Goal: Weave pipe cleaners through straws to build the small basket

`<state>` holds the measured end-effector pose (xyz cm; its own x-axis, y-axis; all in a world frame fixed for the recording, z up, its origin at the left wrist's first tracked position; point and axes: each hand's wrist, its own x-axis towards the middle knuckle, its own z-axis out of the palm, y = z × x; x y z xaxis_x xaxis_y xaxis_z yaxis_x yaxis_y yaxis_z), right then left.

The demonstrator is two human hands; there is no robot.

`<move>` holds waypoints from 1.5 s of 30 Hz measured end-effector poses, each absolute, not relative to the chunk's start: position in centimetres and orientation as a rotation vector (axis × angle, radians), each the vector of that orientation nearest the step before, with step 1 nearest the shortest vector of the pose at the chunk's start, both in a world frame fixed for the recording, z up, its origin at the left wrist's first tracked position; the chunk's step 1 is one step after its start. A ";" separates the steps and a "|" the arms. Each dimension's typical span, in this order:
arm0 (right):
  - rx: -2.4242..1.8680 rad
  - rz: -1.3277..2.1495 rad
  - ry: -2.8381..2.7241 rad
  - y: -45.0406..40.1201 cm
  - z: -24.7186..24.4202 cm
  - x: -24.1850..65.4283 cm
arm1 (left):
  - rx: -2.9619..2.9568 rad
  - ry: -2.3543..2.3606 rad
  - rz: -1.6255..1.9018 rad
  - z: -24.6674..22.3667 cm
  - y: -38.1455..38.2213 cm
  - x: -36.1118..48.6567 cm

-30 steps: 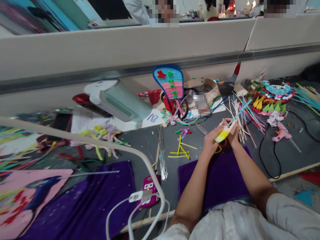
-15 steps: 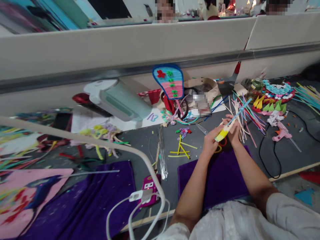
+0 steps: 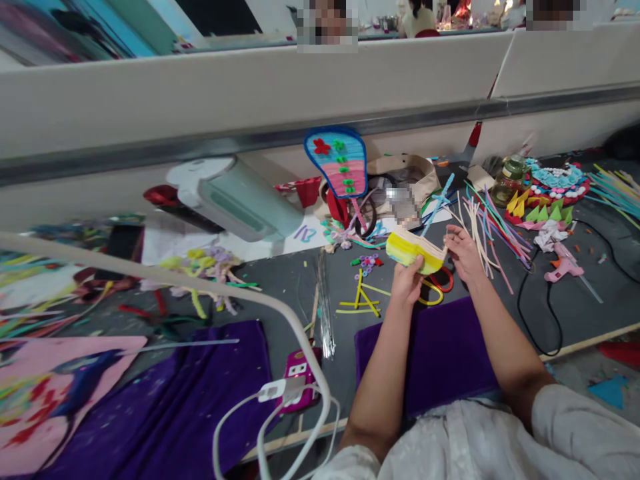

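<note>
My left hand (image 3: 409, 283) grips a small fan-shaped piece made of pipe cleaners (image 3: 404, 253), striped yellow, pale green and cream, by its near edge. A light blue stem (image 3: 440, 203) with a crosspiece points up and away from it. At the piece's right edge my right hand (image 3: 465, 252) has its thumb and fingertips pinched on what looks like the end of a pale pipe cleaner (image 3: 445, 251). Just below the piece lie scissors with a red and a yellow handle loop (image 3: 432, 293), partly hidden by it. Both hands are raised above a purple cloth (image 3: 450, 353).
Cut yellow pipe cleaners (image 3: 367, 303) and small beads (image 3: 369, 265) lie to the left. A finished fan (image 3: 337, 163) leans at the back. Loose pipe cleaners (image 3: 505, 230) and a pink glue gun (image 3: 565, 262) are at right. A white cable (image 3: 250, 291) crosses the left.
The piece has swung left and turned so its broad striped face shows. The left hand moved slightly left and down; the right hand separated from it, staying at the piece's right edge.
</note>
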<state>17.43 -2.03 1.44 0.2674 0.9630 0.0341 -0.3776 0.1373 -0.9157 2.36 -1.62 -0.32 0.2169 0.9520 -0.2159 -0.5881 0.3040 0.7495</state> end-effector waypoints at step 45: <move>-0.969 1.256 -0.677 -2.1 1.2 17.5 | 0.663 0.666 1.063 -0.3 -1.7 1.7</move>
